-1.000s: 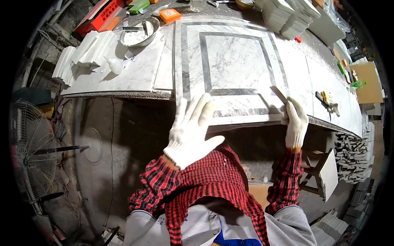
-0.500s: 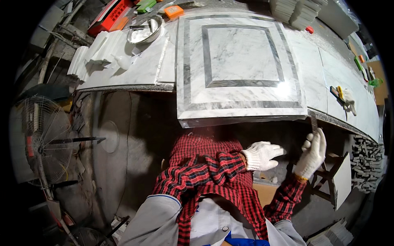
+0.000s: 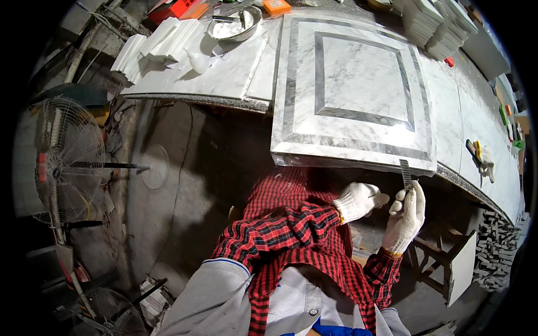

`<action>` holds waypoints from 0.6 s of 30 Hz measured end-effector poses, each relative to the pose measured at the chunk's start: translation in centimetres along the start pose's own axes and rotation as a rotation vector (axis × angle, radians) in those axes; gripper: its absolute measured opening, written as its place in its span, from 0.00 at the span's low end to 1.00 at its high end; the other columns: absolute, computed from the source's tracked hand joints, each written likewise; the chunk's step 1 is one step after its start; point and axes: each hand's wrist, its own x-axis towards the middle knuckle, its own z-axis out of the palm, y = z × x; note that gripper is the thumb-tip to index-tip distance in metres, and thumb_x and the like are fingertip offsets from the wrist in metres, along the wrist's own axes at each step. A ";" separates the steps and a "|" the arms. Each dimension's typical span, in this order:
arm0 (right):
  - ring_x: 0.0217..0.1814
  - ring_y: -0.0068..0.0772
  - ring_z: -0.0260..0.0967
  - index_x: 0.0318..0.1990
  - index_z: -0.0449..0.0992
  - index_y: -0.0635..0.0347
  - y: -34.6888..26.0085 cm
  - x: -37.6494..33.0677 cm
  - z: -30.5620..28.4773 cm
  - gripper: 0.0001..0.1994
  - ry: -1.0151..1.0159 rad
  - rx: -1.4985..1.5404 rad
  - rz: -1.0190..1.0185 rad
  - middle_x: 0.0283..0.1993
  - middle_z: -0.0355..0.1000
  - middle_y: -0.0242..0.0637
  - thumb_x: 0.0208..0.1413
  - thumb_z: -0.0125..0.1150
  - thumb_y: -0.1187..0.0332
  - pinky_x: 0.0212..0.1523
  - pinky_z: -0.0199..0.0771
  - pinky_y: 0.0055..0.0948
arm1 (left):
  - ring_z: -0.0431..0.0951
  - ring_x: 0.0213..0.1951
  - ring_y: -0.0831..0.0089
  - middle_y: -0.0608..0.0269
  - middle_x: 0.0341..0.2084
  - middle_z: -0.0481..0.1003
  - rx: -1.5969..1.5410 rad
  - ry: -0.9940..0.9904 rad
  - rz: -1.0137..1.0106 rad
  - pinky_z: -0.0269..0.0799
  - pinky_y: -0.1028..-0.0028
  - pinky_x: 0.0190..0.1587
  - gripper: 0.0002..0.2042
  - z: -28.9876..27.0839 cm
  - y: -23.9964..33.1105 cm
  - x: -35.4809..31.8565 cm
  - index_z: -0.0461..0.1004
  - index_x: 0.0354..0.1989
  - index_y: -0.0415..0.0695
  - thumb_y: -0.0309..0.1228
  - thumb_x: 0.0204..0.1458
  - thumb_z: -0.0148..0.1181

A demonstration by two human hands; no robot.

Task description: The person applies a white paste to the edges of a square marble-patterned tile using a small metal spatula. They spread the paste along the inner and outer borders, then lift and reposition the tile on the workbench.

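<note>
Dim workshop clutter surrounded a long stone-topped bench (image 3: pixel 238 102) with a grey speckled front edge. On it, centre to right, lay a large rectangular white marble panel (image 3: pixel 364 73) with two dark grey inlaid frames, its near edge jutting past the bench toward the person. Short of that edge were two hands in white knitted gloves, below red-and-black checked sleeves.

Farther right, the right hand (image 3: pixel 407 215) had its fingers closed around the lower end of a thin, flat grey strip (image 3: pixel 406 172), which stood nearly upright. The strip's far end overlapped the panel's near edge in view; whether they touched could not be told. Just beside it, to the left, the left hand (image 3: pixel 360 201) pointed rightward with its fingers partly curled; whether it gripped anything could not be told.

At the far left of the bench stood a metal bowl (image 3: pixel 244 38) of white paste, with a white squeeze bottle (image 3: pixel 197 60) nearer and stacked white stone pieces (image 3: pixel 168 42) to the left. On the right lay a crumpled white glove (image 3: pixel 487 162). A large wire-caged fan (image 3: pixel 70 162) stood on the floor at left.
</note>
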 end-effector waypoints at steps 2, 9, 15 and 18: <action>0.26 0.16 0.63 0.58 0.68 0.70 -0.2 -0.4 1.0 0.16 -0.020 -0.019 -0.002 0.34 0.71 0.34 0.66 0.52 0.71 0.26 0.64 0.14 | 0.80 0.37 0.69 0.54 0.37 0.78 -0.065 0.124 0.263 0.76 0.71 0.40 0.12 -0.1 -0.1 -0.9 0.76 0.47 0.41 0.29 0.55 0.60; 0.27 0.15 0.63 0.58 0.68 0.68 -0.6 -1.1 1.2 0.16 -0.010 -0.064 -0.059 0.35 0.71 0.33 0.66 0.52 0.71 0.27 0.64 0.14 | 0.60 0.68 0.61 0.60 0.64 0.65 0.787 0.452 0.816 0.47 0.55 0.72 0.31 -3.5 1.6 -5.7 0.69 0.62 0.49 0.35 0.45 0.66; 0.27 0.14 0.62 0.58 0.69 0.67 -1.2 -2.3 2.0 0.15 -0.013 -0.079 -0.096 0.35 0.71 0.33 0.66 0.52 0.71 0.26 0.63 0.12 | 0.48 0.73 0.57 0.53 0.70 0.54 1.089 0.677 0.404 0.35 0.51 0.73 0.41 -10.4 -1.2 -8.6 0.57 0.69 0.42 0.51 0.49 0.63; 0.27 0.14 0.62 0.57 0.69 0.67 -1.3 -2.8 2.1 0.15 -0.024 -0.095 -0.116 0.34 0.70 0.33 0.66 0.52 0.71 0.26 0.63 0.12 | 0.53 0.70 0.52 0.50 0.68 0.57 1.086 0.794 0.310 0.41 0.50 0.71 0.41 -13.2 -2.3 -11.7 0.56 0.68 0.39 0.50 0.50 0.63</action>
